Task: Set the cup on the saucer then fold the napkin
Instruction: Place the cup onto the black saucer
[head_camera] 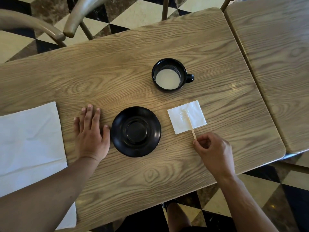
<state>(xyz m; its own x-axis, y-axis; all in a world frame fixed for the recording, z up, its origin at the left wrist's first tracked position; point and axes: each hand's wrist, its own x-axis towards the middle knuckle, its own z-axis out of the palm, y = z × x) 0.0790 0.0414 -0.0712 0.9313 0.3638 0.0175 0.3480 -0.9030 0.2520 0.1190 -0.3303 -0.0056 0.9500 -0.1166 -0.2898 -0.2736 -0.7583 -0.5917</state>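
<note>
A black cup (170, 75) with pale milky liquid stands on the wooden table (117, 64), handle pointing right. An empty black saucer (135, 131) lies nearer to me, apart from the cup. My left hand (91, 131) rests flat on the table, thumb touching the saucer's left rim. A large white napkin (28, 141) lies unfolded at the left edge. My right hand (212, 151) pinches the near end of a wooden stir stick (189, 124), whose far end lies on a small folded white napkin (187, 116) to the right of the saucer.
A second wooden table (275, 56) adjoins on the right with a narrow gap. Curved wooden chair backs (50, 29) stand beyond the far left corner. Checkered floor shows around the table, with my shoe (167, 205) below the near edge.
</note>
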